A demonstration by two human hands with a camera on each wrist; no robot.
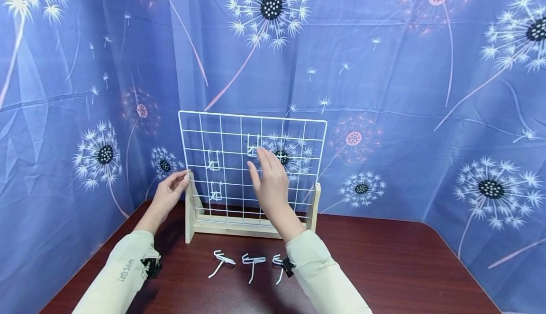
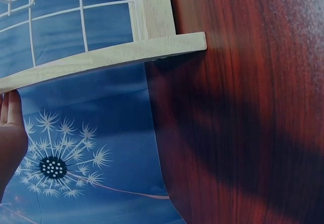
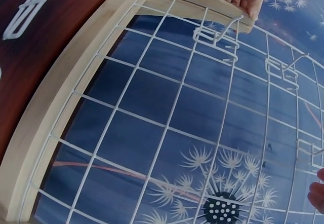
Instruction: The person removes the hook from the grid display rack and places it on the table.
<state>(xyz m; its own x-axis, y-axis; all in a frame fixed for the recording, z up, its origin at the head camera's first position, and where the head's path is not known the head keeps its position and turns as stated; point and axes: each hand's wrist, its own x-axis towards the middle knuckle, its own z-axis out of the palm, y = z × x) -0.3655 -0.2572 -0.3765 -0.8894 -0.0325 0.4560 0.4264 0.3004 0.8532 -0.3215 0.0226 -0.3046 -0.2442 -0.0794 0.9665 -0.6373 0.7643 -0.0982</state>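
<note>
A white wire grid (image 1: pixel 232 167) stands upright in a pale wooden stand (image 1: pixel 251 228) on the table. Thumb and fingers of my left hand (image 1: pixel 168 193) pinch the top of the stand's left post (image 1: pixel 190 210); the left wrist view shows fingers against that post's outer side. My right hand (image 1: pixel 272 181) is before the upper middle of the grid, its fingers loosely extended and holding nothing, fingertips beside a white wire hook (image 1: pixel 252 150) hung there. Two more hooks, an upper hook (image 1: pixel 213 164) and a lower hook (image 1: pixel 216 193), hang on the left side.
Three loose white hooks lie in a row in front of the stand: a left hook (image 1: pixel 222 259), a middle hook (image 1: pixel 253 260) and a right hook (image 1: pixel 278 264) partly behind my right cuff. The dark red table (image 1: pixel 384 266) meets a blue dandelion-print curtain (image 1: pixel 375 91) behind and at both sides.
</note>
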